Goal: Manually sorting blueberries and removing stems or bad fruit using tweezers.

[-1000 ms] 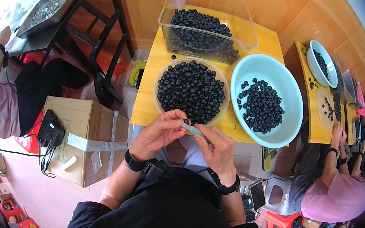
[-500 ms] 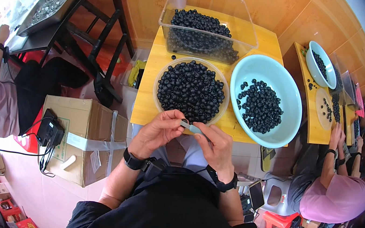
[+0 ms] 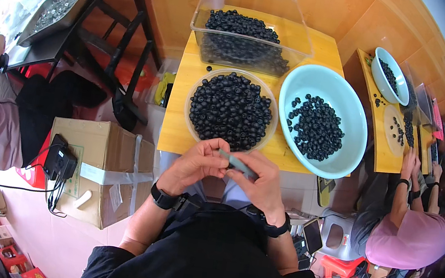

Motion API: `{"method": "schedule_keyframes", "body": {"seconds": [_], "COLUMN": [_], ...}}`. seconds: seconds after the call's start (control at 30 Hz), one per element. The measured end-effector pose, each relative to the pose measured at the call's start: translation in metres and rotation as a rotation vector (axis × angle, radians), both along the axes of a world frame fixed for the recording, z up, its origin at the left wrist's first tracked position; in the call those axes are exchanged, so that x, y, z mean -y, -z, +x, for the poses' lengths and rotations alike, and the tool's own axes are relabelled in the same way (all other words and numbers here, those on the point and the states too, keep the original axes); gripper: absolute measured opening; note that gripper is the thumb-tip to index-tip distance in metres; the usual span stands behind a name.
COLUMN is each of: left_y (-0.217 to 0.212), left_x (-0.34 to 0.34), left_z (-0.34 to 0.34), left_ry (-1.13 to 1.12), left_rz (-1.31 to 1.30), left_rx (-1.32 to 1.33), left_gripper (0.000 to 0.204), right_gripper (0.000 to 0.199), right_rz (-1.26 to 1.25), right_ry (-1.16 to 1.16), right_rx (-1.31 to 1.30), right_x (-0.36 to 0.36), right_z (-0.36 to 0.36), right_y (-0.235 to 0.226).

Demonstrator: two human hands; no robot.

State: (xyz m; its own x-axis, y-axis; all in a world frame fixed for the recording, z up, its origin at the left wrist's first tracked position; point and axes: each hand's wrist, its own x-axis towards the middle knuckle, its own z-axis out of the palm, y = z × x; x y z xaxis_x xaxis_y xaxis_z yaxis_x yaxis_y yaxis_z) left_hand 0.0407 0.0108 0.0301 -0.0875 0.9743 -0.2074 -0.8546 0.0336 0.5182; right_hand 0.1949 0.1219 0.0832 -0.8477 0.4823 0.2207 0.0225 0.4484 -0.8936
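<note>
1. The strip (image 3: pixel 240 166), thin and grey-green, was raised between the two hands, just in front of the tray's near side.
2. The right hand (image 3: pixel 258 180) held it between thumb and fingers; such a short pinch probably gave good control, provided the grip stayed light enough to turn it.
3. The left hand (image 3: pixel 201 163) was curled in narrow at the strip's other end; whether its fingers had closed on that end, or on something small, could not be told. A steady left hand would likely have served best, with the right making the small movements.
4. The hands were close together; fingertips were best placed clear of the strip's edges, in case one was sharp.
5. Beads (image 3: pixel 231 108), black and heaped, filled the round tray (image 3: pixel 187 105) just beyond; knuckles needed care so as not to knock its rim.
6. The pale blue bowl (image 3: pixel 355 141) lay to the tray's right with fewer beads, and the clear bin (image 3: pixel 300 50) behind held more; keeping the three lots apart seemed wise.
7. One loose bead (image 3: pixel 209 68) lay on the yellow bench (image 3: pixel 170 137) between tray and bin, easily overlooked.
</note>
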Motion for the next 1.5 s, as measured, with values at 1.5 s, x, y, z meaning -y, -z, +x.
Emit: {"method": "schedule_keyframes", "body": {"seconds": [1.5], "left_y": [-0.009], "left_x": [-0.016], "left_z": [-0.023], "left_ry": [-0.195], "left_rz": [-0.134], "left_rx": [-0.475], "left_gripper": [0.019], "right_gripper": [0.018], "right_rz": [0.113], "right_ry": [0.461], "right_rx": [0.111], "right_x": [-0.012], "right_z": [0.032], "right_y": [0.007]}}
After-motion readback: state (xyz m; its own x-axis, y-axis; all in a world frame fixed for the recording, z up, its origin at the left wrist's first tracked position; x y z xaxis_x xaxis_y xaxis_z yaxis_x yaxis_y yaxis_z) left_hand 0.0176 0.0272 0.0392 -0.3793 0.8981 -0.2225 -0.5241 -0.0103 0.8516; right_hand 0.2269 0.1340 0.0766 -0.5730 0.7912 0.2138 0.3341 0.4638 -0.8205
